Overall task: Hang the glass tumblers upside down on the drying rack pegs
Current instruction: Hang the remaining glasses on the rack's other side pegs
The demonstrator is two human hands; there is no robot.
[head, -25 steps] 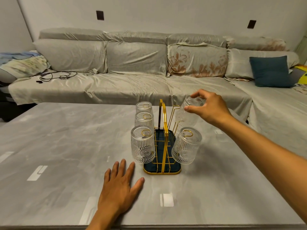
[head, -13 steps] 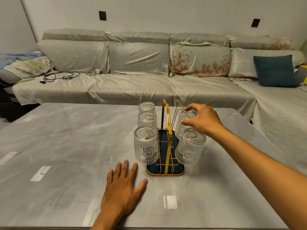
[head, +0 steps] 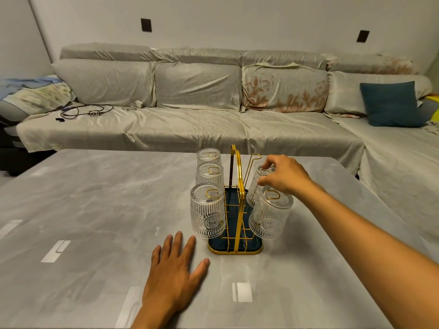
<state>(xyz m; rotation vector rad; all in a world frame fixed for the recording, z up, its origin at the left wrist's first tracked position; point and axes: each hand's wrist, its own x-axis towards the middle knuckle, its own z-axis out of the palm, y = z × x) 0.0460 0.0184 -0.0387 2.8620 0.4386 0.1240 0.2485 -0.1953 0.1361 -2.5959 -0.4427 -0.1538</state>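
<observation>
Right hand (head: 282,176), frame centre-right, pinched on middle tumbler (head: 255,193) base; peg seating unclear. Left hand (head: 174,276) flat, splayed on table (head: 95,210). Risk: early release, glass knocked against front tumbler (head: 269,217).

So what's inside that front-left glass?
A gold peg loop shows through the upturned base of the front-left glass; the glass hangs on it. Nothing else seems to be inside, though the ribbed pattern blurs the peg's lower stem.

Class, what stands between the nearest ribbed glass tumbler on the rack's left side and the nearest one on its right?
In the head view, only the gold wire rack's upright handle frame stands between the left tumbler and the right tumbler.
</observation>
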